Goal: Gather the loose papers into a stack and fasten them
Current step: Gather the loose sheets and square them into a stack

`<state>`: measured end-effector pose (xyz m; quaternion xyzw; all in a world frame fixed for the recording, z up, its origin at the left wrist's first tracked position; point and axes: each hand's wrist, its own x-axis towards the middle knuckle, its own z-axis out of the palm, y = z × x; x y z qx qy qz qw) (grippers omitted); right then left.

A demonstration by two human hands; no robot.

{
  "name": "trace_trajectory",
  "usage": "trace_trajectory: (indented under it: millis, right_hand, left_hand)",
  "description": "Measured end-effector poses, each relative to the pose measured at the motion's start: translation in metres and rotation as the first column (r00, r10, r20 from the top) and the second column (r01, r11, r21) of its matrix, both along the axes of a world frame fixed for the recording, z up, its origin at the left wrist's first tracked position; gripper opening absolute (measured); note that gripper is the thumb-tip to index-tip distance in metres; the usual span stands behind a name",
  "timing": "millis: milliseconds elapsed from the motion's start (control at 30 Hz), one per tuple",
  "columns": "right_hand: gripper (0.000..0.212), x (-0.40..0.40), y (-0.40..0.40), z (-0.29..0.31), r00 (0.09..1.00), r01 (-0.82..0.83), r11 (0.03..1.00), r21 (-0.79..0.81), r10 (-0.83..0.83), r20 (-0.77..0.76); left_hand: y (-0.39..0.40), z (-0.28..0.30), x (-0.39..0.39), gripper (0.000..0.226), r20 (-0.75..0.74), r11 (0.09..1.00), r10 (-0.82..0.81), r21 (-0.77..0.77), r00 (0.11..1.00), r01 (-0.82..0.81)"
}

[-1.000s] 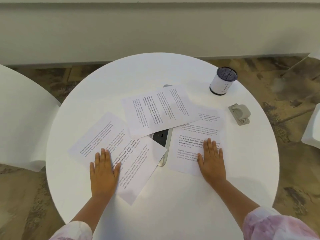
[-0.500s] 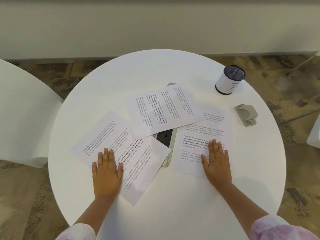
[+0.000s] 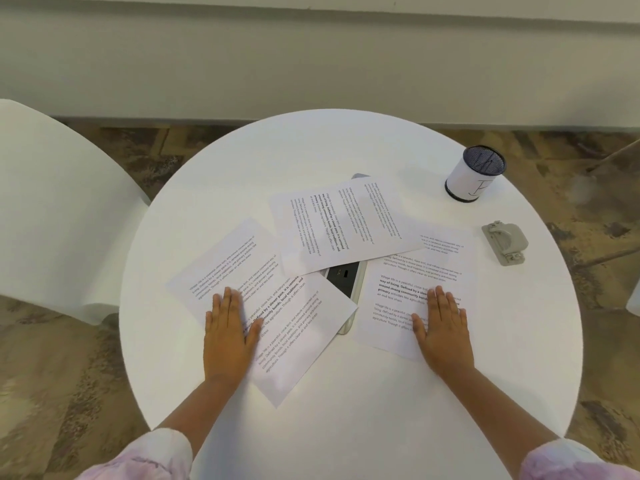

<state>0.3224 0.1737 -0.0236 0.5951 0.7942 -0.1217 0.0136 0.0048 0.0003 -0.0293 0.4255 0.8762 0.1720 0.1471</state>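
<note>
**Hands flat on the papers, nothing gathered yet**

Over the last second I see almost no change on the table: only the view shifts a little, while both hands stay where they were. My left hand lies flat, fingers straight and close together, pressing on the left sheet. My right hand lies the same way on the right sheet. Neither hand pinches or curls round anything.

The papers remain loose and spread. The left sheet sits angled near the front left, the right sheet near the front right, and a third sheet lies further back between them, overlapping both. A power strip shows in the gap under them.

Since no sheet has moved, I judge the gathering has not really begun; the hands look set to slide the two front sheets together. The grey fastening tool sits untouched at the right edge, near the pen cup, well apart from the papers.
</note>
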Motion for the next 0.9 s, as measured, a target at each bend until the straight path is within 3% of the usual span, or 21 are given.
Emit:
trace_trajectory:
  millis: [133, 367, 500, 600, 667, 733, 767, 800, 900]
  right_hand:
    - [0.065, -0.006, 0.004, 0.01, 0.999, 0.031, 0.998, -0.059, -0.03, 0.023]
    - [0.057, -0.026, 0.012, 0.032, 0.998, -0.028, 0.993, -0.118, 0.035, 0.061]
    - [0.04, -0.041, 0.012, 0.036, 0.987, -0.07, 0.996, -0.053, 0.062, -0.146]
    - [0.031, -0.054, 0.023, 0.041, 0.923, 0.057, 0.987, -0.149, -0.109, -0.369]
    - [0.031, -0.064, 0.035, 0.047, 0.804, 0.22, 0.91, -0.351, -0.373, -0.462]
    - [0.028, -0.074, 0.044, 0.053, 0.514, 0.264, 0.685, -0.679, -0.696, -0.502]
    - [0.022, -0.08, 0.045, 0.055, 0.365, 0.207, 0.555, -0.806, -0.808, -0.462]
    - [0.016, -0.086, 0.047, 0.057, 0.273, 0.145, 0.466, -0.873, -0.867, -0.417]
    - [0.014, -0.102, 0.049, 0.055, 0.16, 0.056, 0.374, -0.926, -0.919, -0.361]
  left_hand:
    - [0.006, 0.005, 0.014, 0.083, -0.012, 0.964, 0.265, -0.021, 0.964, -0.265]
    - [0.019, 0.017, 0.03, 0.109, 0.132, 0.817, 0.573, -0.177, 0.809, -0.549]
    - [0.023, 0.017, 0.028, 0.108, 0.143, 0.808, 0.587, -0.172, 0.797, -0.564]
    - [0.024, 0.018, 0.024, 0.104, 0.15, 0.825, 0.561, -0.178, 0.814, -0.536]
    - [0.025, 0.018, 0.022, 0.099, 0.141, 0.842, 0.535, -0.178, 0.833, -0.51]
    - [0.029, 0.018, 0.02, 0.094, 0.134, 0.856, 0.511, -0.172, 0.849, -0.488]
    - [0.029, 0.018, 0.018, 0.093, 0.131, 0.859, 0.505, -0.171, 0.853, -0.483]
    - [0.031, 0.017, 0.017, 0.092, 0.133, 0.861, 0.502, -0.17, 0.854, -0.48]
    - [0.037, 0.017, 0.015, 0.092, 0.116, 0.865, 0.492, -0.175, 0.863, -0.469]
